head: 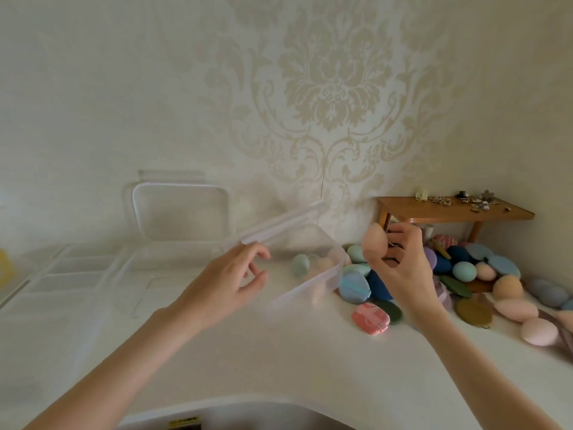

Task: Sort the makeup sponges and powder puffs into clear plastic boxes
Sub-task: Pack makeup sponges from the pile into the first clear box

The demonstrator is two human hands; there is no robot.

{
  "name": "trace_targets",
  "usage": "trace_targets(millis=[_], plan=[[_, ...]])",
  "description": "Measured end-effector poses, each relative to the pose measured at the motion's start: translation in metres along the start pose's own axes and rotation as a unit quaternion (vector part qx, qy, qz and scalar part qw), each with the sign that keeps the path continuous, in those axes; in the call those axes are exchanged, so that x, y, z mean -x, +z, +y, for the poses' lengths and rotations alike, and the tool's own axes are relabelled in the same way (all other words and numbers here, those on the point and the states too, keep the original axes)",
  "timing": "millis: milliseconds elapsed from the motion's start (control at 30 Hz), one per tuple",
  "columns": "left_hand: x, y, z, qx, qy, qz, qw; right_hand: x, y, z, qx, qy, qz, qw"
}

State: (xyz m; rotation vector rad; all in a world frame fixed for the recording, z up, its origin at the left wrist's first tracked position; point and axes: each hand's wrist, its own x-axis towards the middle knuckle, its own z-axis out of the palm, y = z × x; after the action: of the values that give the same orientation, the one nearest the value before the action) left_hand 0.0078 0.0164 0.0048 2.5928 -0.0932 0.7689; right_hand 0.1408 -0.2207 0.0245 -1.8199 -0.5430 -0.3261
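Note:
My right hand (400,268) pinches a peach makeup sponge (375,243) between thumb and fingers, raised above the table just right of a clear plastic box (313,282). That box stands open and holds a green sponge (300,264) and a few peach ones. My left hand (238,274) hovers at the box's near left corner, fingers loosely curled, holding nothing. A pile of coloured sponges and powder puffs (459,274) lies to the right on the white table.
A second clear box with its lid raised (181,212) and clear tray compartments (71,268) sit at the left. A small wooden stand (449,211) with trinkets stands against the patterned wall at the right. A pink marbled puff (370,318) lies nearest me.

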Motion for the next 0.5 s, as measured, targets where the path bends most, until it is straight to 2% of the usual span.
trace_targets(millis=[67,133,167,300,433,500], plan=[[0.002,0.000,-0.001,-0.006,-0.002,0.051,0.999,0.006,0.012,-0.024,-0.060,-0.045,-0.092,0.993],[0.003,0.001,-0.002,-0.022,0.012,0.055,0.998,0.010,0.033,-0.039,-0.021,-0.077,-0.202,0.976],[0.002,0.002,-0.002,-0.022,0.018,0.055,0.998,0.009,0.044,-0.043,0.035,-0.095,-0.237,0.966],[-0.008,-0.001,-0.007,0.003,-0.008,0.070,0.998,-0.004,0.083,-0.053,0.279,-0.148,-0.337,0.887],[-0.020,-0.012,-0.019,0.040,-0.039,0.084,0.995,-0.012,0.111,-0.058,0.287,-0.118,-0.408,0.859],[-0.023,-0.015,-0.027,0.024,-0.042,0.087,0.995,-0.013,0.116,-0.059,0.297,-0.115,-0.429,0.845]])
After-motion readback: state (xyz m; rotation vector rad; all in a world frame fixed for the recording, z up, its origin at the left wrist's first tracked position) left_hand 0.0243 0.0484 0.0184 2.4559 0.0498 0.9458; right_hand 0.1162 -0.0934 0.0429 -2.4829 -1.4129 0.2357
